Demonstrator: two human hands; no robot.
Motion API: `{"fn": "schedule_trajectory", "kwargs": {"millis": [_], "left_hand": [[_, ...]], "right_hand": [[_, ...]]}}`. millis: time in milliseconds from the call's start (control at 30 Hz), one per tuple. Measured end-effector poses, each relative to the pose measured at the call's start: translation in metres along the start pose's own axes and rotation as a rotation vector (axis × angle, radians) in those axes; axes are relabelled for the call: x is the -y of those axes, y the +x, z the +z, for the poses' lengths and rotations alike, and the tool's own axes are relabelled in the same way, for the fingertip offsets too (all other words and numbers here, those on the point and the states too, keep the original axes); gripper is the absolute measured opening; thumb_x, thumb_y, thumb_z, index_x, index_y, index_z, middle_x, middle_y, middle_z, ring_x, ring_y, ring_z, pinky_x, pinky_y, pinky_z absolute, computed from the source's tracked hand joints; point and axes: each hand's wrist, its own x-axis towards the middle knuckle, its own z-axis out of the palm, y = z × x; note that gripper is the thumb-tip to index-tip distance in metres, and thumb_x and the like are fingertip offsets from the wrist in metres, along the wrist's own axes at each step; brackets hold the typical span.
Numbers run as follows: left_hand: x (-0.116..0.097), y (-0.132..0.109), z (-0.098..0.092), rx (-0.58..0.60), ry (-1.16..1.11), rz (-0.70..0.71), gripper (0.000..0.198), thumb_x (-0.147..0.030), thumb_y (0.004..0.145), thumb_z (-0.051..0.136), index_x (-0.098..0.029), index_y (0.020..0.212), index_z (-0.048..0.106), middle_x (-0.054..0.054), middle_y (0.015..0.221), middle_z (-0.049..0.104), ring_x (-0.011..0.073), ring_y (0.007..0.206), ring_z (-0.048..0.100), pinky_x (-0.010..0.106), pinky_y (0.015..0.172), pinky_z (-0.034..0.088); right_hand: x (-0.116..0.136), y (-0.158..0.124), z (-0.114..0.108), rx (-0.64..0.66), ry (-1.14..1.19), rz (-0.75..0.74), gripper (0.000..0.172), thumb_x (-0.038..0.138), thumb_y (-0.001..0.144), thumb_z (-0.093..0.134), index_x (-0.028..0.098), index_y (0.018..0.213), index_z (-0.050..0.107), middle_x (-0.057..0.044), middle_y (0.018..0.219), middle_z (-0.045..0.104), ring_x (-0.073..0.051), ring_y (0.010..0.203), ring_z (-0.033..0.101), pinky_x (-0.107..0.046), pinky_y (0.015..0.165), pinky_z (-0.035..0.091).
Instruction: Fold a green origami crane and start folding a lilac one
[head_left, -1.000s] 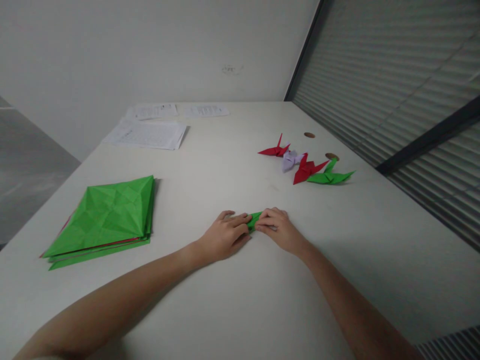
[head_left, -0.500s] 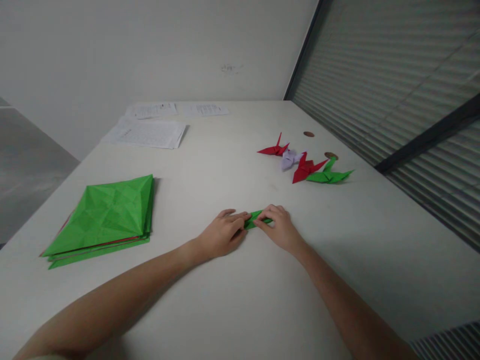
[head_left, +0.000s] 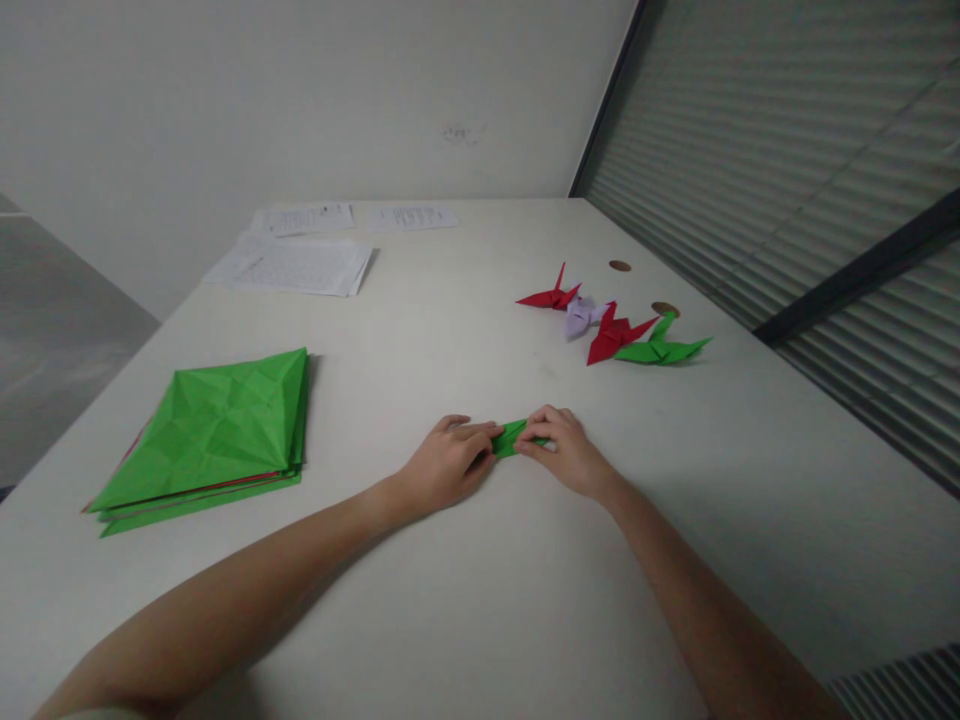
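Observation:
A small folded piece of green origami paper (head_left: pixel 509 439) lies on the white table between my hands, its two ends partly covered by fingers. My left hand (head_left: pixel 452 462) presses the left end down, fingers curled over it. At the right end, my right hand (head_left: pixel 561 445) pinches the paper between thumb and fingertips. Beyond, to the right, stand folded paper cranes in a row: a red crane (head_left: pixel 550 298), a pale purple crane (head_left: pixel 581 318), another red crane (head_left: pixel 615 336) and a green crane (head_left: pixel 660 350).
On the left sits a stack of creased paper squares (head_left: pixel 217 425), green on top with red edges showing. Printed sheets (head_left: pixel 300 267) lie at the far left. Two round brown spots (head_left: pixel 619 266) mark the table near the right edge, beside window blinds (head_left: pixel 787 130).
My right hand's fingertips have shifted slightly right along the green paper, so a bit more of its middle shows. The left hand keeps its hold.

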Motion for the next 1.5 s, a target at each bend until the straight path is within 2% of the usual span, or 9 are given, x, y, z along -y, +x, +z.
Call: {"fn": "schedule_trajectory", "kwargs": {"millis": [167, 500, 900, 1233, 1400, 1467, 1500], "left_hand": [[0.002, 0.002, 0.002, -0.012, 0.014, -0.004, 0.011, -0.019, 0.093, 0.051, -0.019, 0.097, 0.062, 0.009, 0.127, 0.066, 0.0202, 0.111, 0.065, 0.044, 0.103, 0.043], [0.007, 0.005, 0.001, -0.027, -0.012, -0.021, 0.015, -0.021, 0.093, 0.053, -0.020, 0.104, 0.063, 0.007, 0.114, 0.072, 0.0172, 0.094, 0.070, 0.038, 0.093, 0.045], [0.008, 0.007, -0.003, -0.022, -0.151, -0.054, 0.005, -0.017, 0.086, 0.058, -0.019, 0.083, 0.062, 0.006, 0.117, 0.071, 0.0189, 0.104, 0.068, 0.037, 0.099, 0.043], [0.014, 0.009, -0.009, 0.040, -0.101, 0.025, 0.007, -0.020, 0.090, 0.056, -0.019, 0.087, 0.062, 0.008, 0.120, 0.070, 0.0200, 0.109, 0.066, 0.038, 0.097, 0.046], [0.016, 0.009, -0.013, 0.072, -0.124, 0.055, 0.006, -0.020, 0.089, 0.057, -0.019, 0.085, 0.062, 0.008, 0.119, 0.070, 0.0195, 0.108, 0.066, 0.037, 0.098, 0.046], [0.017, 0.008, -0.016, 0.080, -0.148, 0.059, 0.006, -0.021, 0.089, 0.058, -0.019, 0.092, 0.063, 0.008, 0.120, 0.069, 0.0189, 0.105, 0.066, 0.036, 0.098, 0.046], [0.017, 0.008, -0.017, 0.081, -0.156, 0.059, 0.013, -0.022, 0.089, 0.058, -0.019, 0.100, 0.062, 0.009, 0.120, 0.069, 0.0185, 0.104, 0.067, 0.036, 0.098, 0.046]], "right_hand": [[0.003, 0.002, 0.006, -0.062, -0.058, 0.050, 0.012, 0.027, 0.082, 0.070, 0.022, 0.072, 0.067, -0.004, 0.088, 0.064, -0.022, 0.088, 0.055, -0.039, 0.085, 0.042], [0.006, 0.002, 0.015, -0.125, -0.148, 0.067, 0.016, 0.030, 0.085, 0.065, 0.022, 0.072, 0.063, -0.005, 0.087, 0.061, -0.024, 0.088, 0.054, -0.040, 0.084, 0.039], [0.007, 0.002, 0.013, -0.108, -0.137, 0.085, 0.015, 0.030, 0.084, 0.066, 0.022, 0.072, 0.064, -0.005, 0.088, 0.061, -0.024, 0.089, 0.053, -0.040, 0.084, 0.039], [0.004, 0.002, 0.017, -0.150, -0.141, 0.060, 0.020, 0.035, 0.086, 0.062, 0.022, 0.070, 0.063, -0.005, 0.085, 0.060, -0.024, 0.086, 0.054, -0.041, 0.082, 0.040], [0.005, 0.002, 0.015, -0.142, -0.153, 0.060, 0.017, 0.032, 0.084, 0.066, 0.022, 0.070, 0.063, -0.005, 0.084, 0.060, -0.024, 0.085, 0.053, -0.040, 0.082, 0.040], [0.005, 0.002, 0.015, -0.132, -0.157, 0.063, 0.016, 0.031, 0.083, 0.067, 0.021, 0.071, 0.064, -0.005, 0.085, 0.060, -0.024, 0.085, 0.053, -0.040, 0.082, 0.040], [0.005, 0.002, 0.015, -0.131, -0.161, 0.062, 0.015, 0.031, 0.083, 0.066, 0.021, 0.071, 0.064, -0.005, 0.085, 0.060, -0.024, 0.085, 0.053, -0.040, 0.082, 0.039]]}}
